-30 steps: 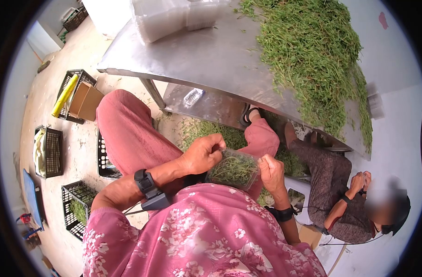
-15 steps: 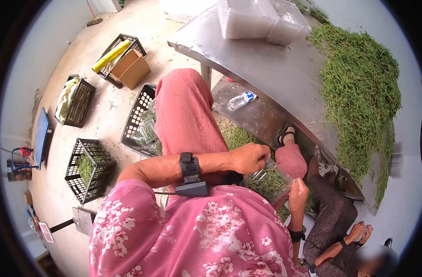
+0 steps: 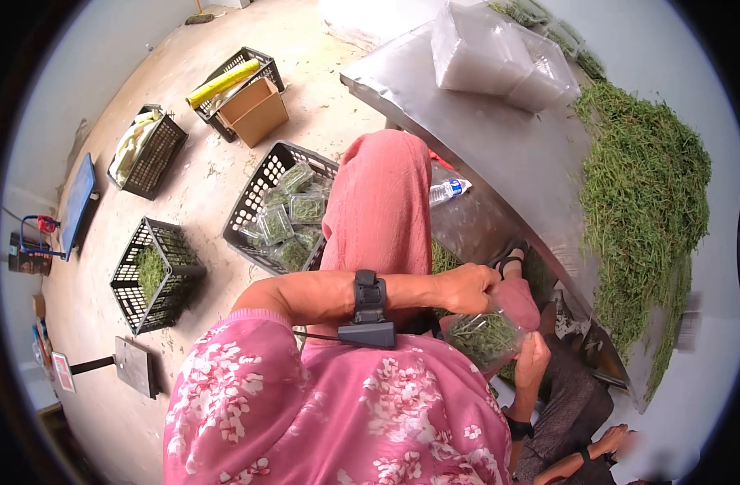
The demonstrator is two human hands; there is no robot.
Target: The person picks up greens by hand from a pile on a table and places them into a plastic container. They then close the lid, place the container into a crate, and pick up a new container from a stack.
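View has turned; more of crate (image 3: 255, 191) shows. Left hand (image 3: 465, 288) and right hand (image 3: 532, 356) grip box (image 3: 483, 338) at far edge and right side; light, even pressure should avoid buckling.

Pale walls (image 3: 87, 81), littered beige floor (image 3: 309, 52)

We looked from a single camera worn on the head, facing forward and steeply down past the flowered shirt (image 3: 305, 404), which filled the bottom at closest range. The left hand (image 3: 469, 288), right hand (image 3: 533, 356) and clear box (image 3: 485, 338) were close, a little right of centre. We saw the metal tabletop (image 3: 540, 153) from above, its long near edge slanting from the upper middle to the lower right, and the floor (image 3: 216, 194) farther off at left, all through a round, wide-angle, black-rimmed view.
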